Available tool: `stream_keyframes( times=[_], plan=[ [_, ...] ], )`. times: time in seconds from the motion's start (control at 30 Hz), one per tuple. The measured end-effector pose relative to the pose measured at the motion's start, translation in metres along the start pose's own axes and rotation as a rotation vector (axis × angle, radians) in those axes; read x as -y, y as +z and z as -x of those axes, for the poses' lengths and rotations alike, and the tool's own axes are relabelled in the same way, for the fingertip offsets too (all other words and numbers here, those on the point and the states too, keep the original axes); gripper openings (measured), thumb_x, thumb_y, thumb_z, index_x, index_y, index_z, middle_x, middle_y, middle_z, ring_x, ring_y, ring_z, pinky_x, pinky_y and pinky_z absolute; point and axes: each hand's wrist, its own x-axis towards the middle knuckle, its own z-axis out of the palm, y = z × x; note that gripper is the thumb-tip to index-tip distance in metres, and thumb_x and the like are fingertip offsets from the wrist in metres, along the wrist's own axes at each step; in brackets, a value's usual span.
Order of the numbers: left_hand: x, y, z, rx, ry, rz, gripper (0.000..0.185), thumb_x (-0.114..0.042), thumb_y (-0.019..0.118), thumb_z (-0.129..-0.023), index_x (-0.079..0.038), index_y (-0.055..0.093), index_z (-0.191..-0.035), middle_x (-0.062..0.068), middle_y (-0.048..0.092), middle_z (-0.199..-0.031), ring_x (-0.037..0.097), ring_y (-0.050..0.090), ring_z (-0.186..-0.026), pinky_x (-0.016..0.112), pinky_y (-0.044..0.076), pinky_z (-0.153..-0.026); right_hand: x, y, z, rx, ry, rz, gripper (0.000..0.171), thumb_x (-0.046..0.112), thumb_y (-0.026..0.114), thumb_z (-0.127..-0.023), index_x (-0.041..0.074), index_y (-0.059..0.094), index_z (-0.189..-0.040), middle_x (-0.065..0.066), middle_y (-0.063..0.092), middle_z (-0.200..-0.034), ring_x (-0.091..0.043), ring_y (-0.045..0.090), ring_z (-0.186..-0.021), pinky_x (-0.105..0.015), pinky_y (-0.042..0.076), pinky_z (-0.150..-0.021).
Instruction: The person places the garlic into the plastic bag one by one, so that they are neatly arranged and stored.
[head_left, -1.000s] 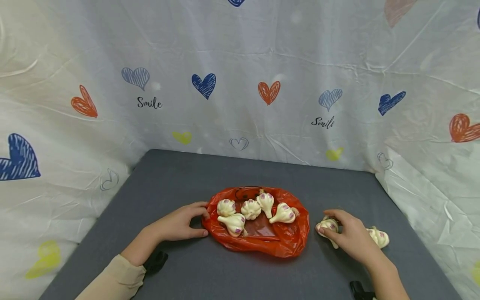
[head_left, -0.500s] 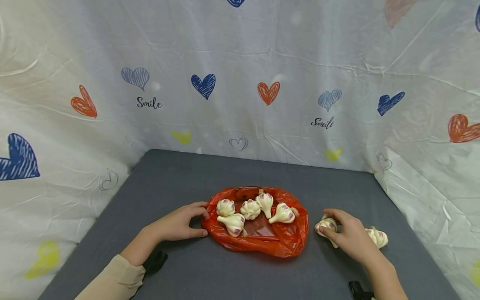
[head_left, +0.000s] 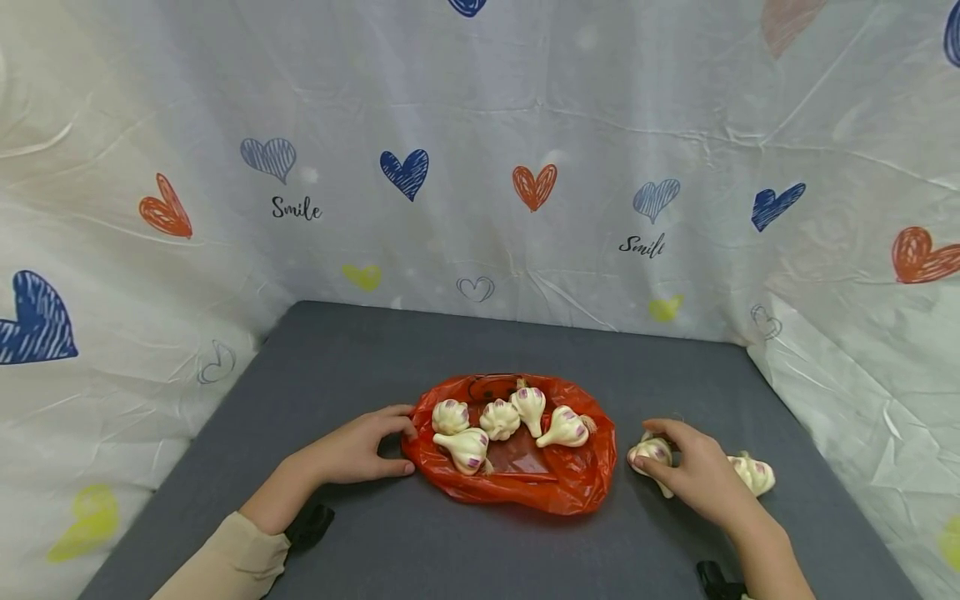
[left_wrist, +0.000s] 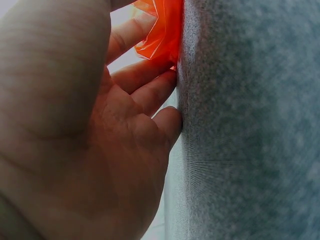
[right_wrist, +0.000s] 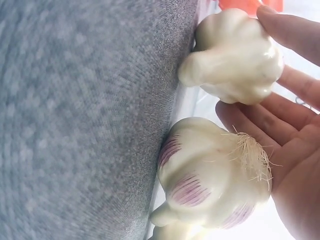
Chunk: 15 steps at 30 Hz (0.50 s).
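Observation:
A red plastic bag [head_left: 570,483] lies flattened on the grey table [head_left: 360,350], with several garlic bulbs [head_left: 498,419] on it. My left hand [head_left: 390,442] holds the bag's left edge; the left wrist view shows its fingers [left_wrist: 150,95] curled against the orange plastic [left_wrist: 162,30]. To the right of the bag, my right hand [head_left: 675,454] curls over a garlic bulb [head_left: 647,454] on the table. A second loose bulb [head_left: 756,477] lies under the back of that hand. In the right wrist view both bulbs [right_wrist: 235,55] [right_wrist: 210,185] sit against my fingers [right_wrist: 280,115].
A white sheet printed with hearts [head_left: 480,167] walls the table at the back and both sides. Grey surface stretches behind the bag and in front of it [head_left: 480,550]. A dark strap [head_left: 311,525] shows at my left wrist.

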Motion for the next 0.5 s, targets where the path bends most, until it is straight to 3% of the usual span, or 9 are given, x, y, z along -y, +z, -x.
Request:
stream_keyframes(
  times=[0.5],
  plan=[
    [0.002,0.0006,-0.0002,-0.006,0.015,-0.013,0.026,-0.043,0.082,-0.099,-0.03,0.07,-0.119,0.019,0.044,-0.168,0.044,0.041,-0.155,0.066,0.04,-0.118,0.001,-0.0005,-0.0004,-0.008,-0.007,0.021,0.06,0.035,0.09,-0.094,0.002,0.069,-0.139,-0.015,0.074,-0.13,-0.037,0.073,-0.112,-0.06,0.059,-0.091]
  ],
)
